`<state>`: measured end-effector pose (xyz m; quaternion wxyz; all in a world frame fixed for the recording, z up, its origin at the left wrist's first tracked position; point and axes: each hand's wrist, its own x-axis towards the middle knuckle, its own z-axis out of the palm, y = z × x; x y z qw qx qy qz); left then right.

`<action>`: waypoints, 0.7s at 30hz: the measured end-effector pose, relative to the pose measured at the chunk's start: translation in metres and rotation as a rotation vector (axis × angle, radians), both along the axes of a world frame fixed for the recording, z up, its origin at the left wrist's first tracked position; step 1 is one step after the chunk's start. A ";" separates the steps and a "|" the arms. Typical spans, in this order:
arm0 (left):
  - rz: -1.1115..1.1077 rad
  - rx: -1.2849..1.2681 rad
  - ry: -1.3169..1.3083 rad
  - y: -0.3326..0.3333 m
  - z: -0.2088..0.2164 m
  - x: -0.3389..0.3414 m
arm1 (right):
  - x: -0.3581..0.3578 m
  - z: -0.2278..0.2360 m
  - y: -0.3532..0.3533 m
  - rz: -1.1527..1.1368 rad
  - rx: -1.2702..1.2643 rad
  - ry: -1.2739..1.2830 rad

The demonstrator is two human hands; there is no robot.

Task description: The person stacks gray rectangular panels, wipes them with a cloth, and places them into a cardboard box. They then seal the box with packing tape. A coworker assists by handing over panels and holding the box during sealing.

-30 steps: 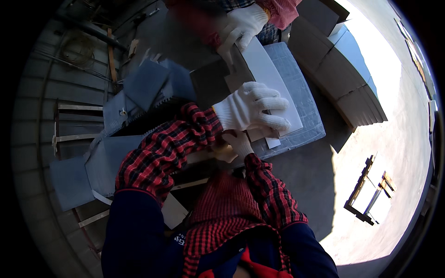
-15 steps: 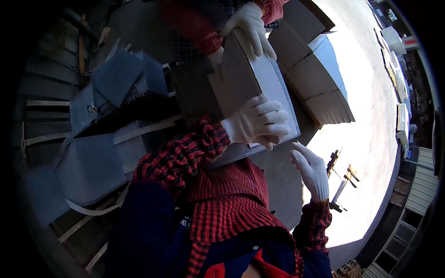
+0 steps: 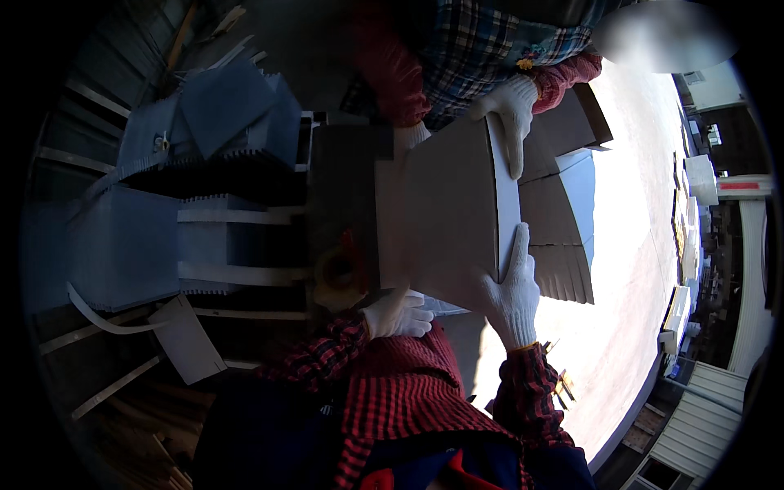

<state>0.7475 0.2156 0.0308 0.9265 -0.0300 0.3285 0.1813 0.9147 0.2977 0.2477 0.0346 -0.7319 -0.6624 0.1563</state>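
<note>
Along the cardboard sheet (image 3: 445, 216) (upright) lies the flat right hand (image 3: 511, 296).

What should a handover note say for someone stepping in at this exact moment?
Left hand, gloved, grips the near lower edge of the flat grey panel.
Right hand, gloved, lies flat along the panel's right edge, fingers pointing away.
A co-worker's gloved hand holds the far right corner of that panel.
The panel is lifted over a stack of similar grey panels; blue-grey corrugated pieces lie to the left.
Done: panel raised and held at both ends.
Left: it has not been set down anywhere.
</note>
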 end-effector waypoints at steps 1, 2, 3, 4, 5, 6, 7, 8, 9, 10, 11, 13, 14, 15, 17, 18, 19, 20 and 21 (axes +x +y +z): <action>0.088 -0.056 0.033 0.004 -0.010 0.016 | 0.011 -0.005 0.004 0.044 0.024 0.026; 0.231 0.020 0.027 0.010 -0.025 0.035 | 0.020 -0.004 0.009 0.023 -0.010 0.058; 0.377 0.096 0.024 0.016 -0.038 0.055 | 0.030 -0.003 0.014 -0.006 -0.071 0.131; 0.672 -0.070 -0.119 0.017 -0.044 0.079 | 0.042 -0.003 0.018 -0.007 -0.091 0.162; 0.950 -0.238 -0.274 0.020 -0.050 0.100 | 0.054 -0.004 0.023 -0.016 -0.110 0.194; 1.222 -0.196 -0.378 0.028 -0.045 0.117 | 0.078 -0.018 0.025 0.052 -0.034 0.245; 1.308 -0.189 -0.401 0.025 -0.075 0.131 | 0.102 -0.036 0.029 0.123 0.030 0.302; 1.322 -0.243 -0.308 0.024 -0.078 0.131 | 0.117 -0.047 0.035 0.145 0.016 0.410; 1.333 -0.306 -0.202 0.025 -0.080 0.137 | 0.129 -0.052 0.043 0.092 -0.066 0.556; 1.336 -0.371 -0.086 0.025 -0.076 0.141 | 0.140 -0.054 0.048 0.032 -0.150 0.711; 1.322 -0.432 0.038 0.033 -0.054 0.139 | 0.148 -0.056 0.052 -0.037 -0.223 0.864; 1.323 -0.310 0.178 0.030 -0.044 0.142 | 0.168 -0.069 0.053 -0.082 -0.266 0.951; 1.321 -0.330 0.223 0.030 -0.030 0.134 | 0.179 -0.082 0.052 -0.096 -0.284 1.029; 1.321 -0.355 0.267 0.028 -0.013 0.129 | 0.191 -0.095 0.052 -0.111 -0.306 1.105; 1.338 -0.205 0.367 0.018 0.017 0.125 | 0.235 -0.156 0.042 -0.284 -0.527 1.348; 1.354 -0.131 0.413 0.014 0.030 0.127 | 0.232 -0.155 0.042 -0.237 -0.498 1.372; 1.363 -0.090 0.446 0.015 0.045 0.125 | 0.227 -0.150 0.045 -0.195 -0.459 1.388; 1.371 -0.056 0.484 0.009 0.062 0.128 | 0.231 -0.161 0.041 -0.211 -0.482 1.447; 1.381 -0.024 0.521 0.001 0.078 0.130 | 0.233 -0.181 0.037 -0.227 -0.508 1.504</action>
